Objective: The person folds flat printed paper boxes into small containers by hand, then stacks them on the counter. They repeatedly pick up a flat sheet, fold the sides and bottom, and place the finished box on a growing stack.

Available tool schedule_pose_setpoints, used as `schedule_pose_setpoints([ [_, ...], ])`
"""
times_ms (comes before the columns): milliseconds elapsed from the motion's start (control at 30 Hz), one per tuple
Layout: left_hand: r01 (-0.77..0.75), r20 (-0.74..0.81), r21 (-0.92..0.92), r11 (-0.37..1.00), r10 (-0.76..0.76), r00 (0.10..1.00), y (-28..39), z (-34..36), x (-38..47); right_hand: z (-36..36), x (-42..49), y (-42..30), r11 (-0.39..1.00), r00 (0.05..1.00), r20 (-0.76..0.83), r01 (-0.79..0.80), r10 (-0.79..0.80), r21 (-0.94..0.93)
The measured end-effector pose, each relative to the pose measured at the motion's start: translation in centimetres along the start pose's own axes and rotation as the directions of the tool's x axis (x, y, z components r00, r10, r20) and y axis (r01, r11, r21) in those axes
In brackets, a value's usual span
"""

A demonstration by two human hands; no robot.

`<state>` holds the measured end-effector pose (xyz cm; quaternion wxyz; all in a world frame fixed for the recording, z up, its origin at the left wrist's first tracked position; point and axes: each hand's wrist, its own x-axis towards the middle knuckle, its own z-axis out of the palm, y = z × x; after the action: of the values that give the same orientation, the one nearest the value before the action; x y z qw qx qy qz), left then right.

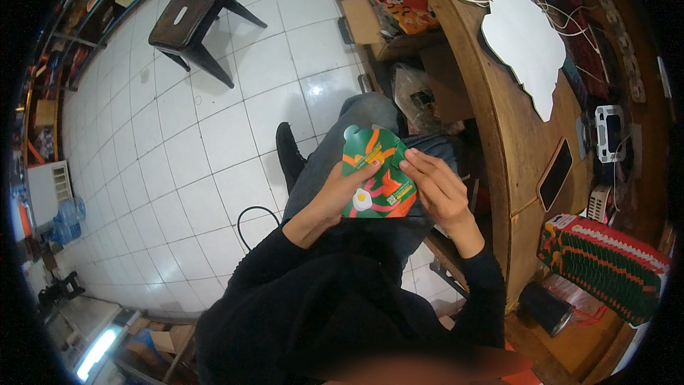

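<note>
A green printed cardboard sleeve [382, 184] with orange, pink and fried-egg artwork lies over my lap, held up between both hands. My left hand [344, 187] grips its left side, the thumb lying across the printed face. At the upper right edge, the fingertips of my right hand [435, 179] pinch a small green flap of the card. On the wooden desk to the right stands a long row of similar green and red printed cards [601, 264], packed closely together.
The desk [494, 101] also carries a white irregular board [526, 43], a smartphone [556, 174], white cables and a black cylinder [545, 307]. Under it sits an opened cardboard box [363, 21] with printed packs. A dark metal stool [187, 16] stands on the tiled floor.
</note>
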<state>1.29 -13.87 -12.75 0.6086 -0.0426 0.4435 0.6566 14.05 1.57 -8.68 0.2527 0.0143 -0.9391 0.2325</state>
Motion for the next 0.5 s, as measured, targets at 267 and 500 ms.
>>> schedule_pose_setpoints([
  [267, -0.017, 0.021, 0.087, 0.996, 0.015, 1.0, 0.7, 0.0, -0.1, -0.2, 0.5, -1.2, 0.988, 0.994, 0.026, -0.107, 0.111, -0.111],
  [500, -0.003, -0.018, 0.055, 0.998, 0.004, 1.0, -0.5, 0.6, -0.7, -1.6, 0.0, -1.3, 0.998, 0.99, 0.138, -0.012, 0.022, -0.069],
])
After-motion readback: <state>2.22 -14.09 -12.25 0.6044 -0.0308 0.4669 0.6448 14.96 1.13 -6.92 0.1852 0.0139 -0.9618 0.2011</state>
